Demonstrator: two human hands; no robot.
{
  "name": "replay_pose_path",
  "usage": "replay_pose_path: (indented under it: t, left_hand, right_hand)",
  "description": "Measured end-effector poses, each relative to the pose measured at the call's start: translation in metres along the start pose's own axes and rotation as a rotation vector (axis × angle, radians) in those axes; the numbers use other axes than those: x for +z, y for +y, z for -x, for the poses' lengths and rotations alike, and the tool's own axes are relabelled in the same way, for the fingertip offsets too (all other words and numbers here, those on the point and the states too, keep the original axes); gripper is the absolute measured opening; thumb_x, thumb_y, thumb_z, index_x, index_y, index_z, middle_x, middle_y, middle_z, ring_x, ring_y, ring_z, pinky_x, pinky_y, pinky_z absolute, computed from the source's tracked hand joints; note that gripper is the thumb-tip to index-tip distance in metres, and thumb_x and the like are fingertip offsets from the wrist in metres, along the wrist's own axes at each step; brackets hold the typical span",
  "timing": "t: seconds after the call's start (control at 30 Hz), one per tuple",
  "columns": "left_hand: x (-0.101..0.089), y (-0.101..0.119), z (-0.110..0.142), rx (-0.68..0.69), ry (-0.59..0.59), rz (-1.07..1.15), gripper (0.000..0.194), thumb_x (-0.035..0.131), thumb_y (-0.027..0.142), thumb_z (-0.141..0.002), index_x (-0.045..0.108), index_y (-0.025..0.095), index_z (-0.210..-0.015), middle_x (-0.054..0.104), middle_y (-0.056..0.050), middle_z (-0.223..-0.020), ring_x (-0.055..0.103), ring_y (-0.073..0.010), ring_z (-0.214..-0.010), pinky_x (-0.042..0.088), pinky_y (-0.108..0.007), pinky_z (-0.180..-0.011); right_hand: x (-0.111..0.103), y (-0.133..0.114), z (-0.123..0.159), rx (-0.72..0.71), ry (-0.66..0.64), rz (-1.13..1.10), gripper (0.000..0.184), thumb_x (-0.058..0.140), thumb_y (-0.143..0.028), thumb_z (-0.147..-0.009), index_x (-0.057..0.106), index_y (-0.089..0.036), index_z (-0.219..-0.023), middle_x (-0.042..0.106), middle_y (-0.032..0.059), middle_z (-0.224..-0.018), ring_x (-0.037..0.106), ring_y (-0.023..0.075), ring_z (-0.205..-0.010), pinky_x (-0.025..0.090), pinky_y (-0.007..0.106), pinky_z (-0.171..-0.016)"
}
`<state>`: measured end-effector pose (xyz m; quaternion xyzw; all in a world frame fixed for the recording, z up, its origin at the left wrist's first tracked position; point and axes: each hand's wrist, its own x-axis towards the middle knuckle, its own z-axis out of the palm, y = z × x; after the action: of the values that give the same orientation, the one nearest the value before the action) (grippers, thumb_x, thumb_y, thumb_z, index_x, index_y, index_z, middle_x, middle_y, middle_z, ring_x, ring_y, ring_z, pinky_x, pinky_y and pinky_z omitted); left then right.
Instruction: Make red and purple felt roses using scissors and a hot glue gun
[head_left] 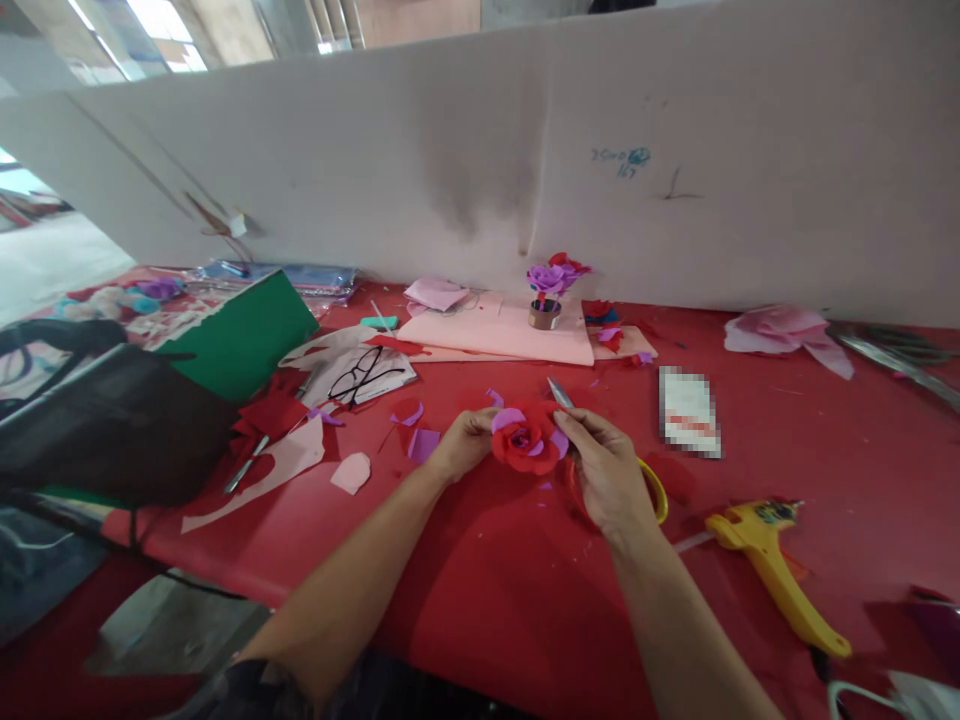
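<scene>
Flower (pixel 527 440): red/purple, face twd camera, roughly round, no clear long axis
L hand (pixel 474 440): fingers pinching L edge
R hand (pixel 609 470): pinching R edge

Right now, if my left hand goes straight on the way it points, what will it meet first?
Your left hand would first meet the red and purple paper flower, touching its fingertips; beyond, probably your right hand, though depth is unclear.
</scene>
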<state>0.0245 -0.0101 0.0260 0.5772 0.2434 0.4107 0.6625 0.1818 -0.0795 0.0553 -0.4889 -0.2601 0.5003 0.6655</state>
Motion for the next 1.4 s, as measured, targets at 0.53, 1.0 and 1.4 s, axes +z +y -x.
replay_pose_path:
  t: [0.53, 1.0, 1.4]
  left_hand:
    - [-0.010, 0.000, 0.001, 0.056, 0.154, -0.056, 0.024, 0.081, 0.037, -0.060, 0.077, 0.017, -0.073, 0.072, -0.004, -0.072, 0.062, -0.0160, -0.068, 0.049, -0.027, -0.069]
    - [-0.003, 0.001, 0.003, 0.000, 0.037, -0.121, 0.019, 0.077, 0.035, -0.066, 0.077, 0.017, -0.072, 0.071, -0.004, -0.068, 0.064, -0.0211, -0.079, 0.050, -0.033, -0.079]
    - [-0.002, 0.004, 0.002, -0.068, 0.022, -0.076, 0.022, 0.080, 0.032, -0.061, 0.076, 0.015, -0.074, 0.072, -0.004, -0.070, 0.063, -0.0175, -0.068, 0.051, -0.029, -0.072]
  right_hand:
    - [-0.011, 0.006, -0.007, -0.134, 0.144, 0.298, 0.026, 0.074, -0.044, -0.068, 0.072, -0.019, -0.076, 0.053, -0.0057, -0.054, 0.039, 0.0093, -0.052, 0.030, 0.024, -0.052]
    - [0.002, 0.000, 0.004, -0.032, 0.056, -0.030, 0.015, 0.079, -0.036, -0.064, 0.074, -0.024, -0.072, 0.072, 0.0001, -0.074, 0.061, 0.0161, -0.071, 0.047, 0.031, -0.074]
    - [0.005, -0.007, 0.007, 0.009, 0.015, -0.044, 0.018, 0.080, -0.038, -0.063, 0.073, -0.022, -0.069, 0.064, -0.0029, -0.061, 0.053, 0.0111, -0.056, 0.045, 0.025, -0.058]
